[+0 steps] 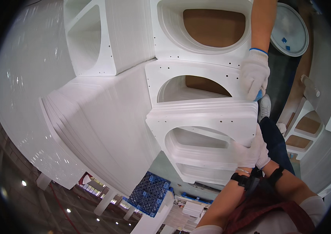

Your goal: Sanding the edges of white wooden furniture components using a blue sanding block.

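Note:
White panels with large rounded cut-outs stand packed in a row, and the nearer bundle of panels point(196, 115) leans at an angle from the panel row behind point(196, 66). At the bundle's right edge, my left hand point(246, 155), in a white glove, is closed on the panels near the cut-out. Right beside it, my gloved right hand point(263, 147) is closed against the same edge, its fingers partly hidden. Farther up, another person's gloved hand point(254, 74) comes down from the top and holds a small blue object point(258, 95) at the panels' corner.
More white panel stacks point(130, 35) stand at the far left, beside shiny wrapped sheeting point(25, 78). A blue plastic pallet point(149, 194) lies at the lower left. A round lidded drum point(289, 29) stands at the upper right. Other cut-out panels point(305, 126) are on the right.

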`<state>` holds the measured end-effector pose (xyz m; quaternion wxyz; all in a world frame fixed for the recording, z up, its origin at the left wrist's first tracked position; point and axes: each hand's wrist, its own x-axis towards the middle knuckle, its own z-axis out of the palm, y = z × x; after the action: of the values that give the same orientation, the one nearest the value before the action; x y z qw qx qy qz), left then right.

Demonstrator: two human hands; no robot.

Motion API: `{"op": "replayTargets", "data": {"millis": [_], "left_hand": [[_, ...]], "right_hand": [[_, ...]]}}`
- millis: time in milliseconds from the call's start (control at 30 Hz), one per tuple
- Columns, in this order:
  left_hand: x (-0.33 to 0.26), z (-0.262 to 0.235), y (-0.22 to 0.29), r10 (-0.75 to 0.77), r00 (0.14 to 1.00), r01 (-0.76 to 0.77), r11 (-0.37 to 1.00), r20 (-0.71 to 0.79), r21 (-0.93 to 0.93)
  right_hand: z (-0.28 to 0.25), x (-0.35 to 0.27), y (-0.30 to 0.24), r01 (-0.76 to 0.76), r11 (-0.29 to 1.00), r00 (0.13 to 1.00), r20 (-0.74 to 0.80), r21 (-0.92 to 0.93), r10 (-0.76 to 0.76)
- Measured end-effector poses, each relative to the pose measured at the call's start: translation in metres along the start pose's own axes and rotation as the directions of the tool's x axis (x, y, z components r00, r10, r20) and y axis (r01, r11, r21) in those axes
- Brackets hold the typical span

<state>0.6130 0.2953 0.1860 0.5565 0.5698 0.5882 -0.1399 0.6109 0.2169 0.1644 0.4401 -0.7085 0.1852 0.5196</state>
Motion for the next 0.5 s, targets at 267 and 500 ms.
{"op": "replayTargets", "data": {"millis": [267,500], "left_hand": [[0.004,0.003,-0.006,-0.004,0.998,0.012,0.993,-0.067,0.117],[0.001,0.001,0.016,-0.045,0.995,0.051,0.996,-0.085,0.071]], "right_hand": [[-0.004,0.003,0.001,0.015,0.999,0.999,-0.032,0.046,-0.014],[-0.002,0.002,0.007,-0.055,0.998,0.998,-0.018,0.012,0.055]]}}
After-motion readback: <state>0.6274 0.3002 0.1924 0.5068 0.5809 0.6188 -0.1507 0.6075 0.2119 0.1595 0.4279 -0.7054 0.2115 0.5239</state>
